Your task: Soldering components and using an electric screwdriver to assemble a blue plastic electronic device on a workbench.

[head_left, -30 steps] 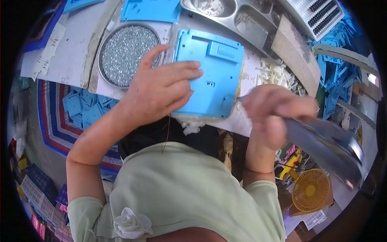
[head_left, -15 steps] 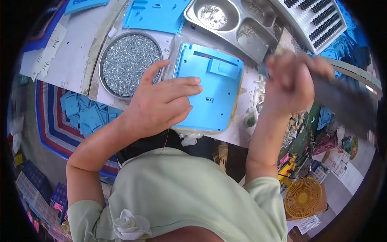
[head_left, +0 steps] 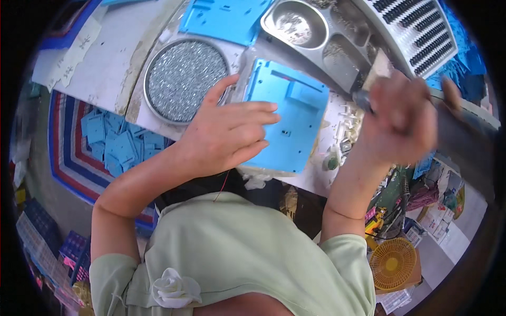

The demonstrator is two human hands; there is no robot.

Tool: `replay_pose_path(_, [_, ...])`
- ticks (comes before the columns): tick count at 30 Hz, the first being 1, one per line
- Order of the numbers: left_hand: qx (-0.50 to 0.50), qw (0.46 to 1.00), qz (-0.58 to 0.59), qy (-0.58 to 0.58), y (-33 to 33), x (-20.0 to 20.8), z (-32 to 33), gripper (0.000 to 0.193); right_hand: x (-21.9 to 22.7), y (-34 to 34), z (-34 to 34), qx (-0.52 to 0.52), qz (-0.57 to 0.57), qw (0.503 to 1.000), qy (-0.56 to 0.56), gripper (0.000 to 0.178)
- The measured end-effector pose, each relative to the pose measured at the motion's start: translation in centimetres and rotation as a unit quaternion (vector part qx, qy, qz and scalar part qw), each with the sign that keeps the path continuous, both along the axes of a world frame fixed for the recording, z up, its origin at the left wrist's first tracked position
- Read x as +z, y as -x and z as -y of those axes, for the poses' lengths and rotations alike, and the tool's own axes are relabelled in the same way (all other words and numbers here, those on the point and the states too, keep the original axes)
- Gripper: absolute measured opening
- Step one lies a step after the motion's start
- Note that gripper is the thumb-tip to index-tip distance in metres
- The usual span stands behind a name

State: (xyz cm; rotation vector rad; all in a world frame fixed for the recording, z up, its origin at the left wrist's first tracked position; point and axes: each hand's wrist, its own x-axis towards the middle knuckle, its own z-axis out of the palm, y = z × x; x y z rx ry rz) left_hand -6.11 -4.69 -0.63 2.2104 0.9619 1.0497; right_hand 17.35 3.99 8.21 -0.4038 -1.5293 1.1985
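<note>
Two hands busy: my left hand lies spread flat on the stiff, light blue plastic panel, my right hand clenches a blurred tool.

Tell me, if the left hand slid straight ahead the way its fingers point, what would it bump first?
Probably the raised block on the blue plate under the left hand, though height is hard to judge.

Bright blue plastic panel; silver glittery screws in round grey tray; pale green shirt; yellow fan; blue-red striped mat.
</note>
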Motion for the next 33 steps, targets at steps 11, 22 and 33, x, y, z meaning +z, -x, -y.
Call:
replay_pose_path(11, [0.072, 0.996, 0.043, 0.034, 1.0, 1.1, 0.6, 0.018, 0.5, 5.4, 4.2, 0.132, -0.019, 0.99, 0.037, 0.035])
replay_pose_path(22, [0.14, 0.989, 0.038, -0.009, 2.3, 0.5, -0.2, 0.018, 0.6, 6.6, 2.9, 0.11, -0.027, 0.993, 0.035, 0.031])
replay_pose_path(33, [0.256, 0.952, -0.166, -0.008, 7.5, -1.1, -2.0, 0.011, -4.7, 9.1, -2.5, -0.035, -0.103, 0.992, 0.069, 0.027])
